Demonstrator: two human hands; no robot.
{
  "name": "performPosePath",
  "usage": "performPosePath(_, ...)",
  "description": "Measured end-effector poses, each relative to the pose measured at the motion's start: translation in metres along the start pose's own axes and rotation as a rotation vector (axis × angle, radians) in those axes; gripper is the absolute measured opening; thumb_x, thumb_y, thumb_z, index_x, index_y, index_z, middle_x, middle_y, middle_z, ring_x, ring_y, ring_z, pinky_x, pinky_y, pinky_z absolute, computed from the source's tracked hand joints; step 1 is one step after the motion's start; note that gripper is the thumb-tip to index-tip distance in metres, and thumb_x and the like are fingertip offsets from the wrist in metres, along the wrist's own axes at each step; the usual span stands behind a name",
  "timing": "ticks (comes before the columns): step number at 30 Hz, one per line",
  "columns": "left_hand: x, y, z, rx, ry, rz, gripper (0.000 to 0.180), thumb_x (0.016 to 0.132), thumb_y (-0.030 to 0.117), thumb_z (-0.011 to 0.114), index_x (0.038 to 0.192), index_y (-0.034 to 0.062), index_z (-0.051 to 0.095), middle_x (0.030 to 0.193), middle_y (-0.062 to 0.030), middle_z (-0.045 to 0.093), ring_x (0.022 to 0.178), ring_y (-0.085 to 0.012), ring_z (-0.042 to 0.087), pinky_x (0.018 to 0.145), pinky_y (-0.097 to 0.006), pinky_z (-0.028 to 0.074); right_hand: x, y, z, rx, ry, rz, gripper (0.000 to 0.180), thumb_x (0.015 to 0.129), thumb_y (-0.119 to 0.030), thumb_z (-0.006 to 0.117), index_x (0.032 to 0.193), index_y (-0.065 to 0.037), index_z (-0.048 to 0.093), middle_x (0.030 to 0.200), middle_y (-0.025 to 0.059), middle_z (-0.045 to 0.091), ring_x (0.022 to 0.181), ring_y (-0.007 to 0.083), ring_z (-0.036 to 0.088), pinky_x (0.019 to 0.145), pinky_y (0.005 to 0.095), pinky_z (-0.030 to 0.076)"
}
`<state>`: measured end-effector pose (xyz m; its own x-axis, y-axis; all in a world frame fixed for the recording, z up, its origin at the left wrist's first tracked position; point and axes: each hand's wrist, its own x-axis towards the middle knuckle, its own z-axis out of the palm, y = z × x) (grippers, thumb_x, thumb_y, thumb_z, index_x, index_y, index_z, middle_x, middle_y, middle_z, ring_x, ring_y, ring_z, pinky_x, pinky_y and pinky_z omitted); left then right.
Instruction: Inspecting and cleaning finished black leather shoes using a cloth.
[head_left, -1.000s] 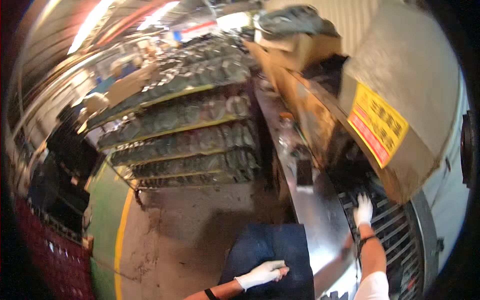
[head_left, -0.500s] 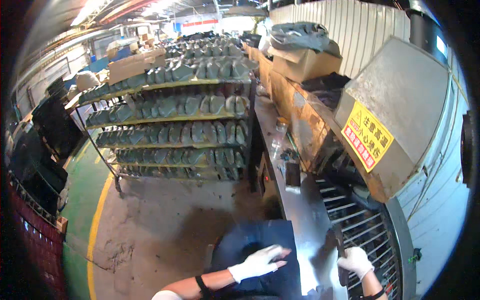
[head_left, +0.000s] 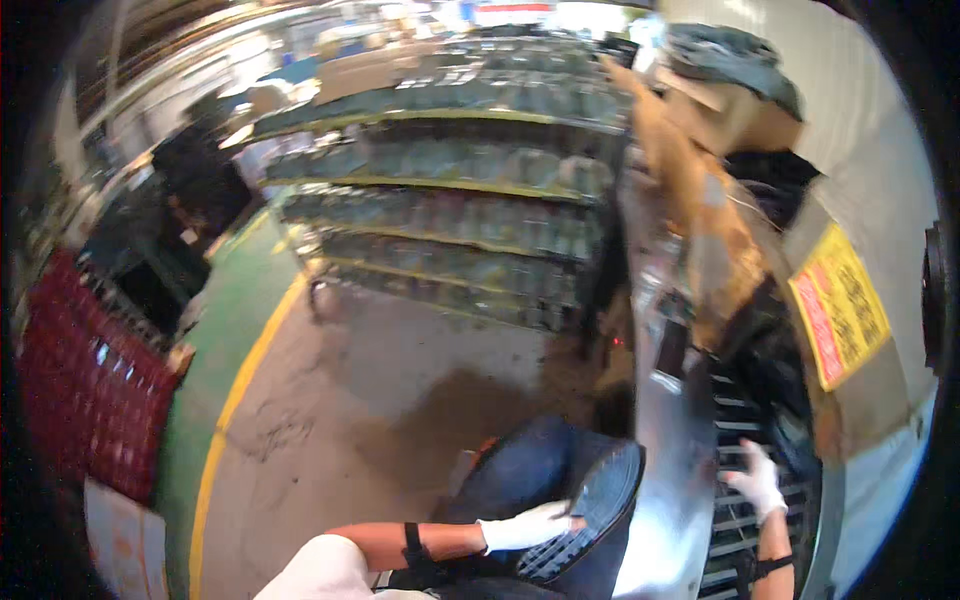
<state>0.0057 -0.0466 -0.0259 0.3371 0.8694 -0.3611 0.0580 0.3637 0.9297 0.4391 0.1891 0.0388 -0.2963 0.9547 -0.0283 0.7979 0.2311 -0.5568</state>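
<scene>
A dark shoe sole (head_left: 612,488) lies slanted over my lap in dark blue trousers, its ribbed tread facing up. My left hand (head_left: 528,527), in a white glove with bare fingertips, grips the sole at its middle, fingers lying across the tread. To the right, my right hand (head_left: 758,482) is over a slatted metal grate (head_left: 730,548), empty, with its fingers apart. It also wears a white glove. Between the two hands runs a shiny steel ledge (head_left: 660,500).
A tall rack (head_left: 450,185) of grey shoe-shaped pieces stands ahead. A phone-like dark object (head_left: 672,348) lies on the ledge. Right of it are a rusty box-like housing (head_left: 720,240) and a yellow warning sign (head_left: 842,305). A dark red stack (head_left: 95,380) is at left.
The sole is now in my left hand, which was empty before. My right hand has let go of a dark, flat piece and moved over the grate. The view has swung left.
</scene>
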Motion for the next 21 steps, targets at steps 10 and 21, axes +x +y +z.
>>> performPosePath(10,0.030,-0.031,-0.007,0.083,0.022,-0.294,0.085,0.106,0.071,0.047,0.153,-0.0006,0.052,0.149,-0.0184,0.062,0.139,-0.0298,0.054,0.120,-0.039,0.038,0.145,0.156,-0.028,-0.682,0.148,0.474,0.079,0.070,-0.032,0.090,0.134,0.007,0.066,0.141,0.0300,0.064,0.137,0.0411,0.058,0.119,0.0437,0.043)
performPosePath(21,0.020,0.011,-0.002,0.064,-0.022,-0.278,0.104,0.101,0.075,0.052,0.161,-0.0093,0.037,0.163,-0.0256,0.047,0.154,-0.0349,0.042,0.128,-0.040,0.030,-0.040,0.143,-0.051,-0.838,0.063,-0.224,0.029,0.068,-0.008,0.082,0.096,-0.016,0.077,0.129,0.0182,0.070,0.124,0.0444,0.062,0.107,0.0522,0.051)
